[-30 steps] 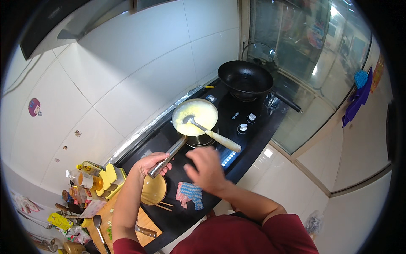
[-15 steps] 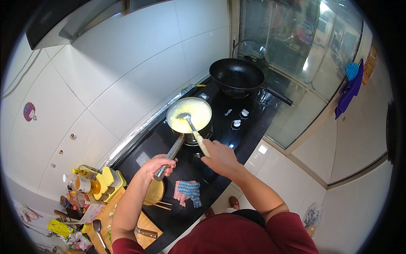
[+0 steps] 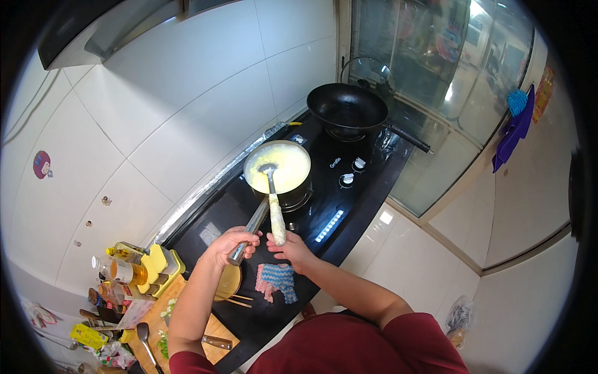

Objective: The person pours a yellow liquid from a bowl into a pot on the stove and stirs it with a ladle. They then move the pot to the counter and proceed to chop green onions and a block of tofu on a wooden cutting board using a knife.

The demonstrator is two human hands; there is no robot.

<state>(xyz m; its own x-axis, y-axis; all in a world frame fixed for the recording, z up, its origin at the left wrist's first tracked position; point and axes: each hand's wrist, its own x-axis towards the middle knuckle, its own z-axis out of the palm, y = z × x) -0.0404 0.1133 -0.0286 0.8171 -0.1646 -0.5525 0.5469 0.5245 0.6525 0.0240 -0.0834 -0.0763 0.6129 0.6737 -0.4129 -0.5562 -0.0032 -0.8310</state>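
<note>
The left hand [image 3: 233,245] is closed around the metal handle [image 3: 254,227] of the pot [image 3: 294,196], which stands ahead of both hands with pale yellow food [image 3: 290,167] inside. The right hand [image 3: 291,252] is at the end of the ladle [image 3: 276,217], fingers partly extended; I cannot tell whether it grips. Just below the hands lies a blue and pink cloth [image 3: 278,280]. The left hand and its forearm partly hide a yellow bowl [image 3: 229,282] with chopsticks [image 3: 237,302], and also the chopping board [image 3: 213,323]. To the left of this hand stand bottles [image 3: 129,272], their labels too small to read. Far ahead of the right hand is a black wok [image 3: 346,112]; nearer, pale lettering [image 3: 335,163] is beside the white knobs [image 3: 346,179].
</note>
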